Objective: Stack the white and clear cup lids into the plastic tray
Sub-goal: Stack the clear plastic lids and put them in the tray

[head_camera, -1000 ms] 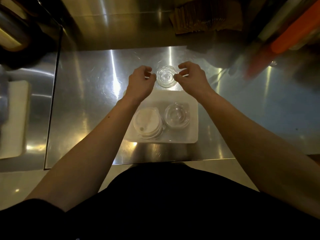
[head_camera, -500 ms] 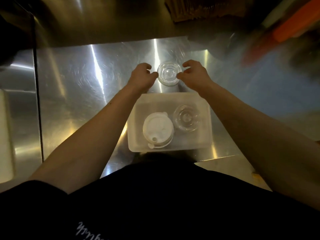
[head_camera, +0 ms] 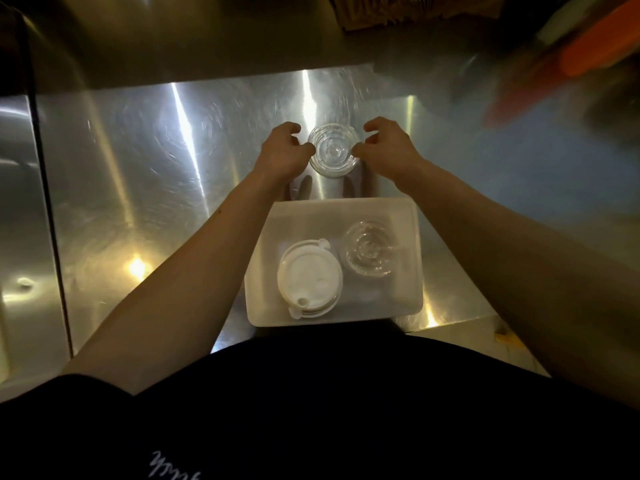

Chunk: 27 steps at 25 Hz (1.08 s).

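A stack of clear cup lids point(head_camera: 333, 149) stands on the steel counter just beyond the tray. My left hand point(head_camera: 284, 151) pinches its left rim and my right hand point(head_camera: 385, 147) pinches its right rim. The translucent plastic tray point(head_camera: 412, 216) lies near the counter's front edge. Inside it, a stack of white lids point(head_camera: 309, 278) sits on the left and a stack of clear lids point(head_camera: 371, 251) on the right.
The steel counter point(head_camera: 156, 174) stretches to the left, with a dark seam point(head_camera: 48, 202) and a second steel surface beyond it. Blurred orange and dark objects point(head_camera: 571, 60) stand at the back right. Brown paper items point(head_camera: 374, 12) lie at the back.
The view has shifted, so the tray and hands sit further right and lower in frame. Both hands stay on the clear lid stack behind the tray.
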Each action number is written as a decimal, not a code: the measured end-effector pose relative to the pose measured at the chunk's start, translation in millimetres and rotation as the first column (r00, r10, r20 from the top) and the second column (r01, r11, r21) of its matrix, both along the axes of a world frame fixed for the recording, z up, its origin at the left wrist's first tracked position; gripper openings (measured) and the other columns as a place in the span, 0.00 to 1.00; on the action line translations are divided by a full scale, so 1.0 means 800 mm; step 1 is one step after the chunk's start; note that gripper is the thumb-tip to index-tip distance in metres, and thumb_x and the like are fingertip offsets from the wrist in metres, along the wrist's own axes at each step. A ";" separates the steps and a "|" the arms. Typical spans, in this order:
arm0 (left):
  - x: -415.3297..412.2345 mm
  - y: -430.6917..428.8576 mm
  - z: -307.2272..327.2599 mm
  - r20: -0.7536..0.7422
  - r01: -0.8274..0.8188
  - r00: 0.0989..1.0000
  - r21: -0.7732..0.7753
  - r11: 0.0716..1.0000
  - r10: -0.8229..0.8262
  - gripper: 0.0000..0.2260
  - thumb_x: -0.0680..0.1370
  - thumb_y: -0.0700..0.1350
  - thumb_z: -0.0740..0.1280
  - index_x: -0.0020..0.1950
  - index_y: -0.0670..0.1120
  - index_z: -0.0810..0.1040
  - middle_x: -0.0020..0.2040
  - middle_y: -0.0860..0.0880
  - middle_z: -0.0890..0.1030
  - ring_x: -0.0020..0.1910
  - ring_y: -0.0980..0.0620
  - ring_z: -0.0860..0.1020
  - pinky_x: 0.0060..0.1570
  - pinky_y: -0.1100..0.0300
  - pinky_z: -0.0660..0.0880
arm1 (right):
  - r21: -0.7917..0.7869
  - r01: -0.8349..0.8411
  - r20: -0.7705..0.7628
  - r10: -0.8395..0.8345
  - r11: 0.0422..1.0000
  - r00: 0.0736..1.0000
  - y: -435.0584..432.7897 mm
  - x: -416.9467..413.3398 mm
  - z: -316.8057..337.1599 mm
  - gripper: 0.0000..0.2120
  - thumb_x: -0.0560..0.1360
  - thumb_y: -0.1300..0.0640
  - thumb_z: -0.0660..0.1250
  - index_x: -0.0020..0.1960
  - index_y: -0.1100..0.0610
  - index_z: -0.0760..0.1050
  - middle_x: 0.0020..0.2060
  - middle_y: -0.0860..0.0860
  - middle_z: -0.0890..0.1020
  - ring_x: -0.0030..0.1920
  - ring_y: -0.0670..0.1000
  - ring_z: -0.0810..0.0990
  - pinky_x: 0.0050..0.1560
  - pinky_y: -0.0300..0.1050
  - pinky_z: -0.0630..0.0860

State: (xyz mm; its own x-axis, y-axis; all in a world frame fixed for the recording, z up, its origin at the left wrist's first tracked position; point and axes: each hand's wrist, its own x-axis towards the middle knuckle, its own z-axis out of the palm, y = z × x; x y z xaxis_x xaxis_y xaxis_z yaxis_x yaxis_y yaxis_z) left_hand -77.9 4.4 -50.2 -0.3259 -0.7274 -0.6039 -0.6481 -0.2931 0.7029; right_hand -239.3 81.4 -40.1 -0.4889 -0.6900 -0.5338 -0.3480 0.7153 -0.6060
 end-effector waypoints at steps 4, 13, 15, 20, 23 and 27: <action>-0.004 -0.002 -0.005 0.002 -0.023 1.000 0.027 0.999 0.022 0.24 0.76 0.43 0.67 0.73 0.44 0.68 0.66 0.42 0.76 0.61 0.43 0.78 0.62 0.47 0.76 | 0.009 0.011 0.013 -0.011 1.000 1.000 -0.009 -0.002 -0.013 0.27 0.72 0.57 0.69 0.69 0.58 0.69 0.62 0.58 0.78 0.58 0.54 0.78 0.61 0.47 0.75; -0.019 -0.001 -0.005 -0.056 -0.178 0.981 0.091 0.980 0.184 0.20 0.75 0.39 0.67 0.67 0.42 0.73 0.60 0.42 0.78 0.56 0.44 0.80 0.56 0.50 0.77 | 0.034 0.171 0.167 -0.174 0.985 0.970 -0.021 -0.002 -0.028 0.22 0.70 0.61 0.68 0.64 0.60 0.72 0.50 0.56 0.80 0.47 0.56 0.82 0.55 0.56 0.81; -0.019 -0.003 -0.006 -0.060 -0.208 0.974 0.123 0.970 0.217 0.19 0.75 0.38 0.67 0.66 0.40 0.74 0.60 0.40 0.78 0.56 0.42 0.79 0.56 0.50 0.77 | 0.048 0.224 0.203 -0.229 0.973 0.952 -0.022 -0.001 -0.026 0.21 0.70 0.62 0.68 0.62 0.61 0.73 0.47 0.56 0.78 0.40 0.55 0.81 0.49 0.58 0.83; -0.014 -0.002 0.000 -0.101 -0.253 0.958 0.149 0.956 0.269 0.07 0.74 0.35 0.65 0.50 0.43 0.78 0.44 0.42 0.77 0.42 0.47 0.75 0.44 0.53 0.73 | 0.052 0.273 0.229 -0.277 0.961 0.933 -0.019 0.003 -0.016 0.20 0.69 0.63 0.69 0.58 0.70 0.74 0.42 0.62 0.76 0.37 0.57 0.78 0.39 0.52 0.78; -0.013 0.000 0.005 -0.097 -0.261 0.957 0.116 0.958 0.272 0.17 0.74 0.34 0.66 0.62 0.38 0.76 0.55 0.37 0.80 0.52 0.38 0.81 0.53 0.45 0.77 | 0.030 0.299 0.230 -0.298 0.954 0.926 -0.017 0.006 -0.005 0.18 0.70 0.63 0.69 0.59 0.65 0.75 0.42 0.59 0.79 0.37 0.55 0.79 0.40 0.50 0.78; -0.005 0.005 0.015 -0.124 -0.259 0.956 0.061 0.964 0.264 0.19 0.73 0.32 0.65 0.64 0.36 0.75 0.55 0.35 0.81 0.48 0.40 0.80 0.47 0.48 0.77 | -0.019 0.297 0.250 -0.283 0.955 0.926 -0.007 0.010 0.012 0.12 0.70 0.66 0.66 0.53 0.67 0.77 0.37 0.57 0.77 0.35 0.54 0.77 0.37 0.50 0.76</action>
State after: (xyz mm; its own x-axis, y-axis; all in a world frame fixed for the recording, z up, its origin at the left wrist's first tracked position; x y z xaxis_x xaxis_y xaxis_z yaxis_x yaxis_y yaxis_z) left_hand -82.2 8.1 -38.4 -0.2058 -0.7716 -0.6019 -0.4483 -0.4724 0.7589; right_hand -231.1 75.9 -30.8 -0.5332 -0.5693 -0.6257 0.0320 0.7256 -0.6874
